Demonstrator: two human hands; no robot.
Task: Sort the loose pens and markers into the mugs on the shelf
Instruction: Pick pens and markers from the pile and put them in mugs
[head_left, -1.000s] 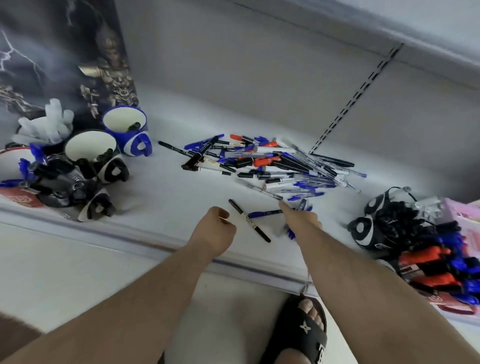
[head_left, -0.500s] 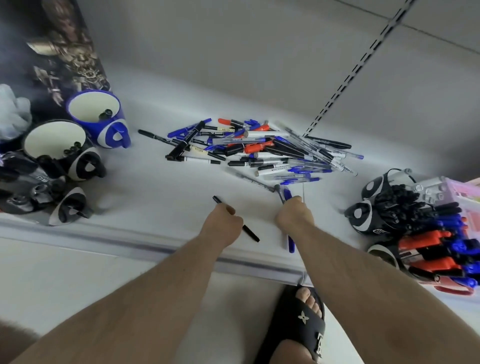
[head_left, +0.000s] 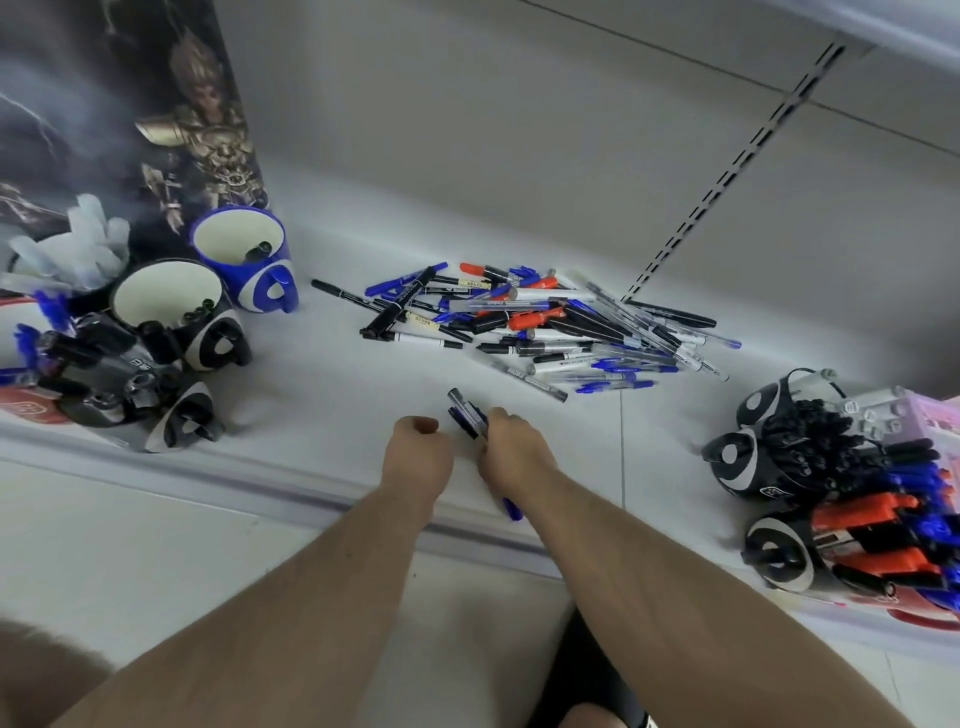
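Pens (head_left: 467, 413) gripped in right hand (head_left: 511, 457), left hand (head_left: 418, 452) beside

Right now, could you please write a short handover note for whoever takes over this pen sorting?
Right hand grips a small bundle of pens. Left hand is curled, apparently holding nothing.
Loose pile lies mid-shelf, still large.
Blue mug and white-lined mug on the left hold only a few pens; the mugs at right are packed.
Left to do: drop the bundle into a mug, then sort the pile.
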